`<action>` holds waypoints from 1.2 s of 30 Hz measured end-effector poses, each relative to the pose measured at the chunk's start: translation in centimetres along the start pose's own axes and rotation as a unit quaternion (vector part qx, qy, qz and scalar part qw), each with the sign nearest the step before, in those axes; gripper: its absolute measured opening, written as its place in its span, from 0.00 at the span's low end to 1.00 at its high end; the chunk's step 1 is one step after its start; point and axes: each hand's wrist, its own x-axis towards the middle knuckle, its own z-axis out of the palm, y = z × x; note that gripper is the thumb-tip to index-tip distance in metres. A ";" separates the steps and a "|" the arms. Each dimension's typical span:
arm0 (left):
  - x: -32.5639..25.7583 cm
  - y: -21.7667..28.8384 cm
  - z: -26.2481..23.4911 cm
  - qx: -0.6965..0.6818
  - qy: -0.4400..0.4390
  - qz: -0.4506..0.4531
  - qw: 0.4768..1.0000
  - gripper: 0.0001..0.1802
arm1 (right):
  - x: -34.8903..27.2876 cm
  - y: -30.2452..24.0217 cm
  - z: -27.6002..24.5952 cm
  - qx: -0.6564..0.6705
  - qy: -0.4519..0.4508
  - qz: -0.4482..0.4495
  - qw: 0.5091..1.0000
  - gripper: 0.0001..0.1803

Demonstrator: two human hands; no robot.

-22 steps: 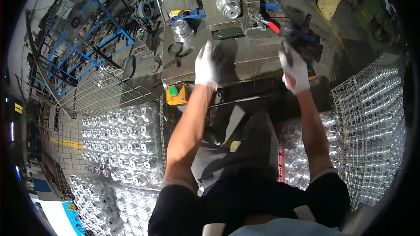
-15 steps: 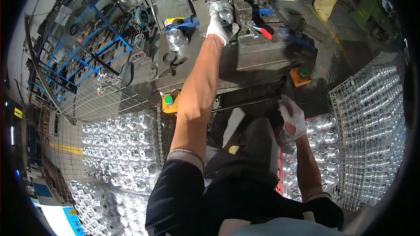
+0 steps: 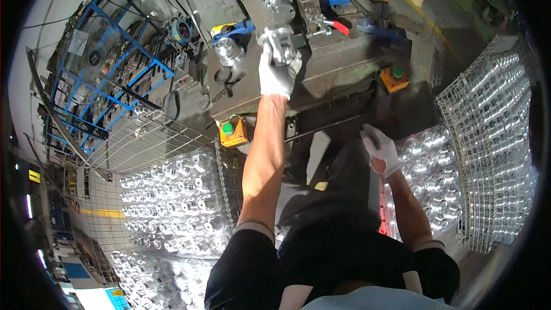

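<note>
Left hand (image 3: 276, 72): you are clenching the shiny metal part (image 3: 279, 43); be lifting it straight off the press fixture (image 3: 279, 6).
Right hand (image 3: 380, 150): you are reaching, fingers released, toward the right basket (image 3: 488, 138).

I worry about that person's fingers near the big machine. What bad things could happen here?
The left hand grips a shiny metal part right at the press fixture, so fingers might get pinched there. The part could also slip from the glove and drop. The right hand reaches toward the wire basket of shiny parts off to the side, maybe without looking, and might snag on the wire.
</note>
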 end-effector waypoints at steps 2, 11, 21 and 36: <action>-4.1 -1.0 -0.7 -0.006 -0.029 0.026 0.999 0.23 | -0.1 -1.7 1.4 -0.005 -0.014 -0.046 0.999 0.23; -17.1 -7.8 -4.0 -0.011 -0.107 -0.090 0.990 0.32 | -3.4 -5.0 5.5 0.057 0.003 -0.116 0.992 0.36; -25.4 -17.8 -5.8 0.277 -0.136 -0.388 0.869 0.24 | -12.7 4.6 1.1 -0.030 0.142 -0.063 0.987 0.49; -24.2 -5.6 -17.2 0.485 0.067 -0.233 0.840 0.29 | -19.6 27.3 -20.9 0.051 0.356 0.339 0.869 0.38</action>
